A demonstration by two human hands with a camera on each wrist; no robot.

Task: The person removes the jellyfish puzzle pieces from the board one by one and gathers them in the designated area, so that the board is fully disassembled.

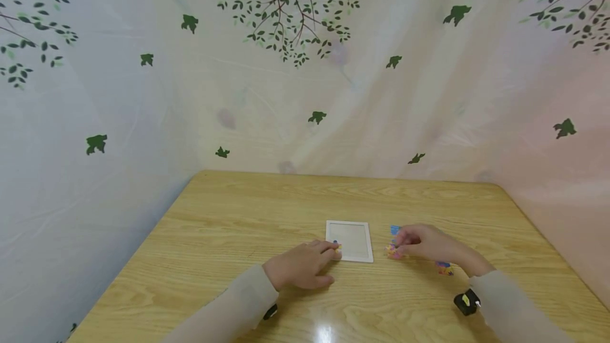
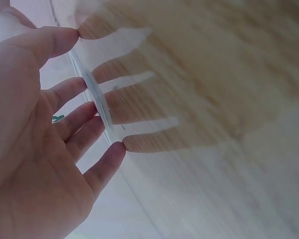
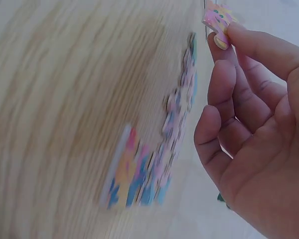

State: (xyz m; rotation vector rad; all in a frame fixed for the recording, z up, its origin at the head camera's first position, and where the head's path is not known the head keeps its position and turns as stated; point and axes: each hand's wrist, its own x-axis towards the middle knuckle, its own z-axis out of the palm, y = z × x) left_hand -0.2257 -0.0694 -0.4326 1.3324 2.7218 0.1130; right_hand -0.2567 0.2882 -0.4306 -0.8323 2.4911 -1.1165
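Between thumb and forefinger, my right hand (image 1: 429, 243) pinches a pink and yellow jigsaw puzzle piece (image 3: 218, 20), raised off the table in the right wrist view. Beneath that hand lie more puzzle pieces (image 3: 177, 117), partly joined in a strip and partly covered by it in the head view. My left hand (image 1: 302, 264) lies with fingers extended at the lower left of a white puzzle frame (image 1: 370, 242). By its fingertips, a small colourful piece (image 1: 338, 247) shows in the frame's corner. The left wrist view shows the fingertips along the frame's edge.
Both hands work over a wood-grain table (image 1: 229, 216). Blue pieces (image 1: 395, 229) lie right of the frame, and a purple and yellow piece (image 1: 445, 268) sits below the right wrist. A pale curtain (image 1: 267, 89) with leaf prints hangs behind the table and at its sides.
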